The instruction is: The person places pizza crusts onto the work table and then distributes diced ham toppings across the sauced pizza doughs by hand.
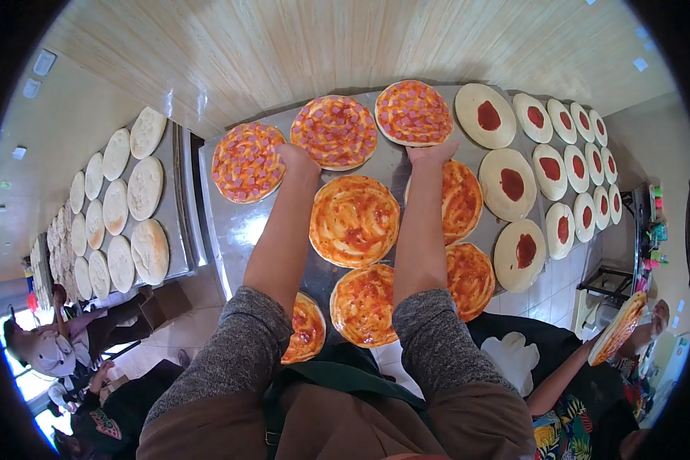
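Note:
Both my arms reach forward over a metal table of pizzas. My left hand [300,159] is at the near left edge of the middle ham-topped pizza [333,132], its fingers hidden beneath the rim. Close to its thumb side lies another ham-topped pizza [248,162]. My right hand [432,153] supports the near edge of the right ham-topped pizza [414,113], thumb out to the side and fingers hidden underneath. Between my forearms are a sauced pizza [354,221] and a second sauced pizza [364,305]. My right forearm partly covers another sauced pizza [461,201].
Dough rounds with sauce spots [507,185] fill the table's right side. Plain dough rounds [146,188] cover a left table [180,230]. At right a co-worker's arm [563,379] holds up a pizza [618,328]. Other people stand at lower left. A wall rises behind the table.

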